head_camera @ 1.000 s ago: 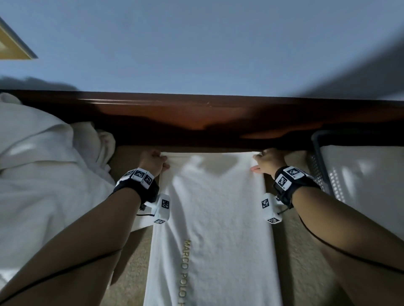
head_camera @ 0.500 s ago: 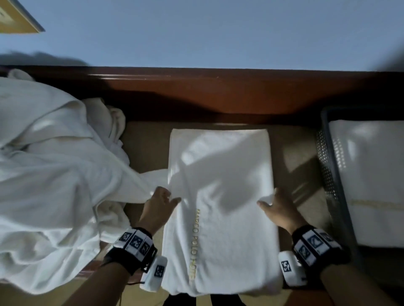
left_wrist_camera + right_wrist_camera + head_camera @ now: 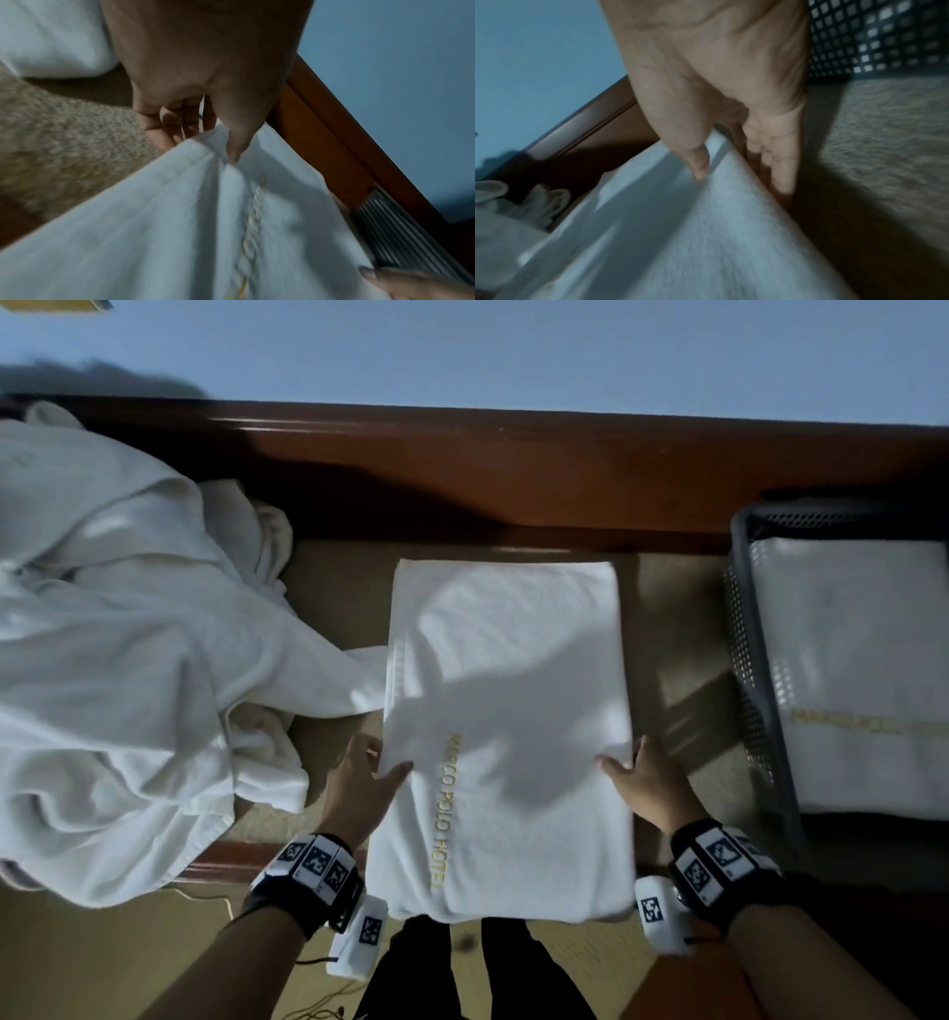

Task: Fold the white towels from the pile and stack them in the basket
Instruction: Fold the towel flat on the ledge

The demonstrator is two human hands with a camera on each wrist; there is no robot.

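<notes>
Folded towel [image 3: 506, 737] is lying flat on the carpeted surface [image 3: 672, 629], between the two hands; loose pile [image 3: 128, 634] is sitting outboard of the left hand, basket [image 3: 755, 670] outboard of the right hand with a folded towel [image 3: 862, 670] already inside.

Left hand [image 3: 359, 788] is pinching the towel's left edge, thumb on top, fingers underneath. Right hand [image 3: 649, 783] is gripping the right edge the same way. Both are holding at about mid-length of the towel.

Handling, as judged: soft terry, limp, several layers thick, light to moderate weight, not fragile, not slippery. It is likely sagging or unfolding if lifted by one edge only, so the hold should be taking all layers at both long edges.

View differences: the head view is giving the layout, the gold lettering and the near end hanging over the wooden edge. The left wrist view is showing the thumb [image 3: 233, 150] denting the cloth and fingers [image 3: 164, 130] tucked below. The right wrist view is showing fingers [image 3: 780, 168] under the edge, plus the basket's mesh wall [image 3: 880, 38] just beyond the hand. Both wrist views are blurred
</notes>
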